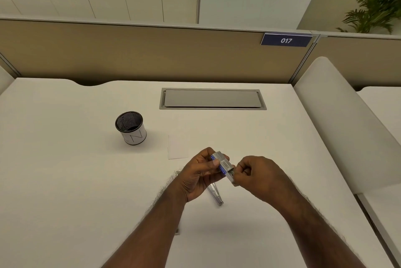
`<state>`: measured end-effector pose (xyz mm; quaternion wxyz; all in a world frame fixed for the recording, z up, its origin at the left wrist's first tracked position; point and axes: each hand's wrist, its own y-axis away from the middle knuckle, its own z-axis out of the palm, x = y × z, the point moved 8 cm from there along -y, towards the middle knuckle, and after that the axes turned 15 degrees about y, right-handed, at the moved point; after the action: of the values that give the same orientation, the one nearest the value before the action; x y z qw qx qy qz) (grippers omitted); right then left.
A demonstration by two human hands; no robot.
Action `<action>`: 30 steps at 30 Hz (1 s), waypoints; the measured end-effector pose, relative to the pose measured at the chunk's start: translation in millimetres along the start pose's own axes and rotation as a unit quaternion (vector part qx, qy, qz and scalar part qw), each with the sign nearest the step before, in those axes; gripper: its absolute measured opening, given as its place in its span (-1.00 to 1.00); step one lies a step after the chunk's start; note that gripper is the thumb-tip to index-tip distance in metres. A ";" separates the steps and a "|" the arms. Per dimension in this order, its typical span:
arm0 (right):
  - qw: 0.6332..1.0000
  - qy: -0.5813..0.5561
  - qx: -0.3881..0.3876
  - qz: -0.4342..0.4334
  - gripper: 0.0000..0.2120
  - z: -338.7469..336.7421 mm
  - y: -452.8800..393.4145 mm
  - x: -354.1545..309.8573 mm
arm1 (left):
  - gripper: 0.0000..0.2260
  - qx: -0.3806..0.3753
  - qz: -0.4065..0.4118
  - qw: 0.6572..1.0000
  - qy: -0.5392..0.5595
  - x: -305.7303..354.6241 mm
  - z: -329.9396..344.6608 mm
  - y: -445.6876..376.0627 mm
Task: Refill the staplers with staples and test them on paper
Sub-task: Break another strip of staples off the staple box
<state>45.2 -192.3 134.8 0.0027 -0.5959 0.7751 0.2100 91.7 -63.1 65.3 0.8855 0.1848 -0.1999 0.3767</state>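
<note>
My left hand [200, 172] grips a small grey and blue staple box [221, 162] above the white desk. My right hand [256, 174] pinches the box's inner tray [231, 177], which sticks out of the box's right end. Under my hands a silver stapler [214, 195] lies on the desk, mostly hidden by my left hand and wrist. A small white sheet of paper [176, 148] lies flat just beyond my left hand.
A black mesh pen cup [131, 127] with a white wrap stands at the left. A grey cable hatch [211, 98] is set in the desk at the back. A white divider [338, 120] borders the desk's right side, a beige partition the far edge.
</note>
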 end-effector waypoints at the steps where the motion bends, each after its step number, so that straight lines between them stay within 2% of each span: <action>1: 1.000 -0.003 0.005 -0.004 -0.95 -0.7 0.6 0.5 | -0.93 0.000 0.001 1.000 0.002 0.1 -0.7 0.0; 4: 0.999 0.004 0.030 -0.018 -0.94 -5.0 3.7 -0.1 | -0.93 -0.002 0.002 1.000 0.005 0.1 -1.9 -0.5; 9: 0.991 0.079 0.101 -0.029 -0.95 -17.9 9.2 -6.1 | -0.93 -0.005 0.008 1.000 0.011 1.5 -1.0 -2.5; 17: 0.982 0.165 0.078 -0.037 -0.87 -16.7 7.2 -14.7 | -0.93 0.003 0.007 1.000 -0.003 1.0 -0.4 -4.3; 21: 0.988 0.148 0.040 -0.022 -0.87 -11.9 2.6 -11.1 | -0.93 0.001 0.004 1.000 -0.004 0.6 1.4 -3.6; 30: 0.997 0.056 0.044 -0.014 -0.84 -16.3 7.2 -6.8 | -0.94 0.004 0.012 0.999 0.033 2.6 -0.8 -2.6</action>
<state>44.5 -189.9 153.8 -0.0117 -0.6166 0.7743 0.1417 95.5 -62.8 65.4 0.8862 0.1736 -0.1709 0.3940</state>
